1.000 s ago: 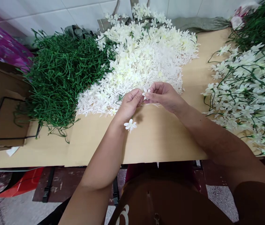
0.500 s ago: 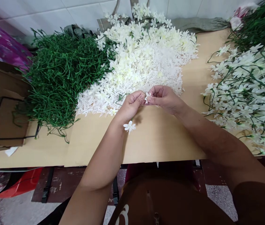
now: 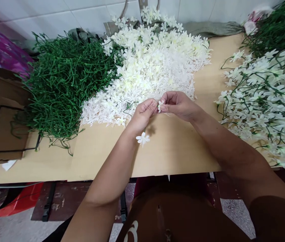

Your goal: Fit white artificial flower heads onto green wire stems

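Observation:
My left hand [image 3: 144, 113] is closed on a thin green stem, mostly hidden in the fingers. From below that hand hangs a white artificial flower [image 3: 142, 138] on the stem's lower end. My right hand [image 3: 179, 105] pinches a small white flower [image 3: 160, 105] between thumb and forefinger, right at the left fingertips. Whether this flower sits on the stem cannot be made out. Just beyond both hands lies a heap of loose white flower heads [image 3: 144, 74]. To its left is a pile of bare green stems [image 3: 66, 84].
On the right lies a pile of white flowers on green stems [image 3: 268, 104], with more green stems [image 3: 278, 27] behind. A cardboard box [image 3: 3, 114] with a black wire frame stands at the left. A tiled wall [image 3: 89, 15] closes the back of the table [image 3: 177, 151].
Both hands have shifted very slightly, with the hanging flower a little right and lower. The small flower stays pinched and has turned a bit. The whole view has moved slightly.

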Motion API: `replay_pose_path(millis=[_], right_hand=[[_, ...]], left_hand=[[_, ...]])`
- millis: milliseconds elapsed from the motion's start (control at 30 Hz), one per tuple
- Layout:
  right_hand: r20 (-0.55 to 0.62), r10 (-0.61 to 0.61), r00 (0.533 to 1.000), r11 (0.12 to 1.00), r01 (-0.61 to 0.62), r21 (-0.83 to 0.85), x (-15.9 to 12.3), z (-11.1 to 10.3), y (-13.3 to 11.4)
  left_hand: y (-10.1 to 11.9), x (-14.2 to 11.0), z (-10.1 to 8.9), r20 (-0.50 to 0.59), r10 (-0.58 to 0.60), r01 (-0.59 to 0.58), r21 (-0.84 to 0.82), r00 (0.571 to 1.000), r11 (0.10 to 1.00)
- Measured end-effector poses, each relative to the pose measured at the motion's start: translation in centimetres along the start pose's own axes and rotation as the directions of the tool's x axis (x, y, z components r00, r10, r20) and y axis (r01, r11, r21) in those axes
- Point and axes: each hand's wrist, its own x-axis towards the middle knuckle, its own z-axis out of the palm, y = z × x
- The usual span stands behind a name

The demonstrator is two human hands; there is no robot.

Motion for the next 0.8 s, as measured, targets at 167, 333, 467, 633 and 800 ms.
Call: replay_pose_path(millis=[167,333,467,633,800], right_hand=[[0.032,-0.003,0.999,1.0,0.003,-0.002,0.1,-0.1,0.4],[-0.011,-0.051,0.999,0.992,0.049,-0.114,0.0,0.0,0.4],[-0.032,-0.082,0.996,0.982,0.075,-0.174,0.0,0.1,0.5],[-0.071,-0.108,0.992,0.953,0.083,-0.293,0.0,0.4,0.8],[-0.125,-0.114,0.986,0.961,0.077,-0.267,0.0,0.7,0.5]], left_hand=[[0.3,0.0,-0.4,0.028,0.019,-0.021,0.069,0.999,0.997],[0.1,-0.3,-0.3,0.022,0.088,-0.09,0.144,0.996,0.985],[0.0,-0.2,-0.3,0.023,0.106,-0.108,0.195,0.994,0.975],[-0.5,0.1,-0.5,0.037,0.088,-0.095,0.26,0.995,0.961],[-0.7,0.2,-0.4,-0.005,0.017,-0.016,0.149,1.0,0.989]])
